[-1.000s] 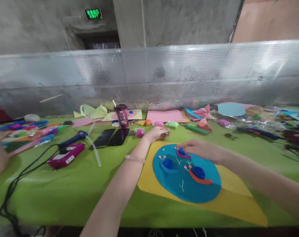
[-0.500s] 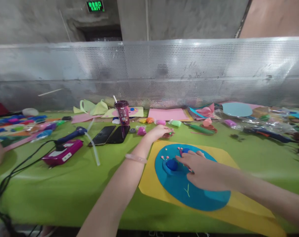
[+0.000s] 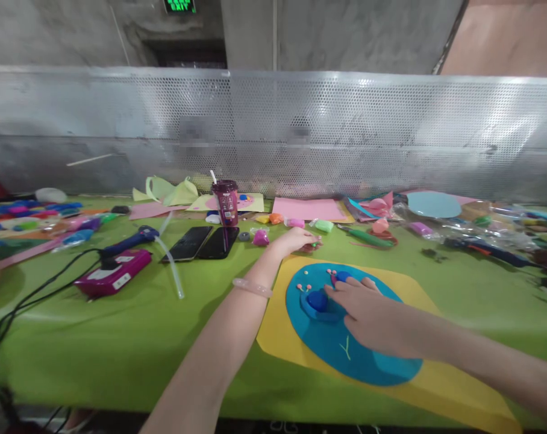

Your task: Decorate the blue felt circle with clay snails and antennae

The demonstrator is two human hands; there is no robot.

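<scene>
My right hand [image 3: 373, 313] is over a blue oval sheet [image 3: 386, 367], fingers bent downward and apart, the forefinger tip touching the sheet beside a blue clay snail [image 3: 317, 301]. A second snail with a dark blue shell [image 3: 343, 276] sits just beyond my fingers; my hand hides the orange snail. A thin pale-green grass shape [image 3: 346, 348] lies on the oval. Beneath the oval is a yellow sheet [image 3: 278, 337]. My left hand [image 3: 298, 240] rests past the sheet's far edge, its fingers pinched around a small green bit of clay [image 3: 316, 245].
A purple cup with a straw [image 3: 226, 205] stands behind two phones [image 3: 219, 243]. At left, a glue gun [image 3: 129, 241] is beside a magenta power box [image 3: 115, 274] with black cables. Bagged clay [image 3: 324, 225], scissors with a green handle [image 3: 368, 237] and pink paper [image 3: 309, 209] line the back.
My right hand has come from the far snail toward the middle of the oval and covers the orange snail. My left hand keeps its pinch. The view has tilted down slightly.
</scene>
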